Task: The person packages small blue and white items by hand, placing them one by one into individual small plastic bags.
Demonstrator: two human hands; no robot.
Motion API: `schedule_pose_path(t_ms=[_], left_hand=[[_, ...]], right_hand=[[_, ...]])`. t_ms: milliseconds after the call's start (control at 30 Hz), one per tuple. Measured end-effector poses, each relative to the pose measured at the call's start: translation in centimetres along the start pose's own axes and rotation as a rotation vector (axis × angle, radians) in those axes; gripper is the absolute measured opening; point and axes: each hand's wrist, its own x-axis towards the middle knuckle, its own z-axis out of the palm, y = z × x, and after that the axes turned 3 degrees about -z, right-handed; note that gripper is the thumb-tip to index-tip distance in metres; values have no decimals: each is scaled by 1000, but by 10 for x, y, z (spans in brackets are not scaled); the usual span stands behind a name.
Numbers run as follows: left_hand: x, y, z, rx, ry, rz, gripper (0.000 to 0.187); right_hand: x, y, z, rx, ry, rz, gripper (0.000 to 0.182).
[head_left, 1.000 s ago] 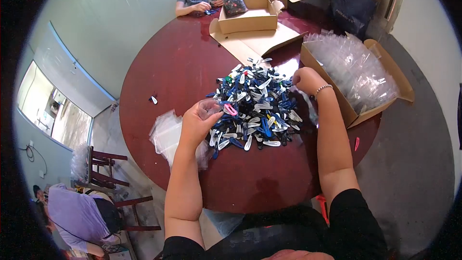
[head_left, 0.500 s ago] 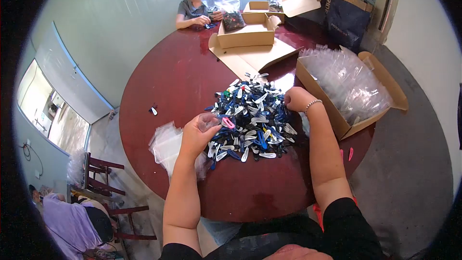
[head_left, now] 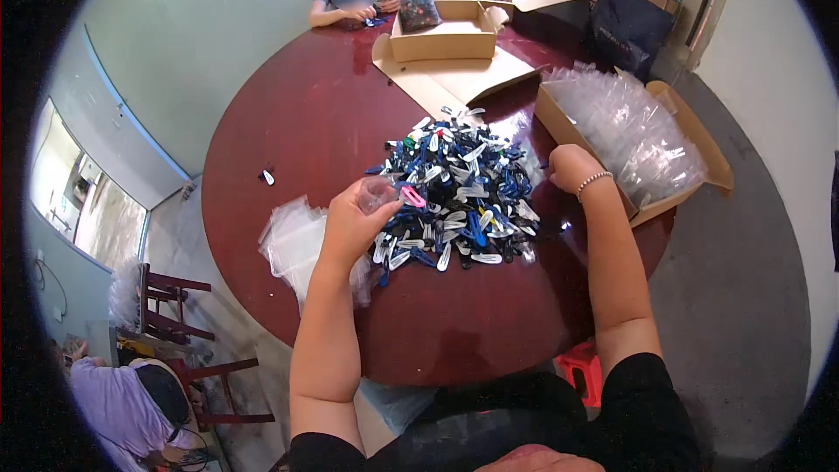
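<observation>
Holding a small clear bag (head_left: 379, 193) in closed fingers, the left hand (head_left: 354, 225) meets a hair-clip pile (head_left: 459, 192); right hand (head_left: 572, 166) curls closed beside it, its contents hidden.

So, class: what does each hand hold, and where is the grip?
Left hand grips a small clear plastic bag by its top edge. Right hand is closed beside the hair-clip pile; its contents cannot be told.

Both bare forearms are reaching forward from black sleeves. Left hand (head_left: 354, 218) is sitting raised with fingers curled in a loose pinch, thumb pointing toward centre. Right hand (head_left: 570, 166) is closing into a loose fist, knuckles facing left, bead bracelet (head_left: 593, 181) showing on the wrist.
</observation>
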Motion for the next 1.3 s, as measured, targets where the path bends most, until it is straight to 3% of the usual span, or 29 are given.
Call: schedule_pose_path(t_ms=[133,367,567,900,933,1033,1067,1133,1200,1300], left_hand=[[-2,3,2,0,-11,0,35],[-5,11,6,32,-45,4,38],[-4,7,7,64,-45,9,39],[-7,10,13,-30,-80,-11,37],[-7,13,13,10,-90,-20,36],[-9,14,19,-40,-150,-33,35],[-7,1,21,-80,-162,71,35],[-12,13,28,-44,-156,64,35],[-16,23,27,110,-154,56,38],[-21,32,26,141,-112,59,39]], right_hand=[[-7,-4,19,142,163,59,11],[-27,-30,-16,538,-3,-62,14],[-39,-32,-4,524,-4,-284,17],[-40,-41,-7,485,17,-316,12],[-45,-48,-14,469,64,-234,9],[-45,-61,-21,551,320,-284,12],[-48,-74,-29,667,387,-326,12],[-59,-108,-54,824,476,-395,12],[-63,-137,-62,842,654,-540,13],[-64,-174,-76,777,739,-732,15]])
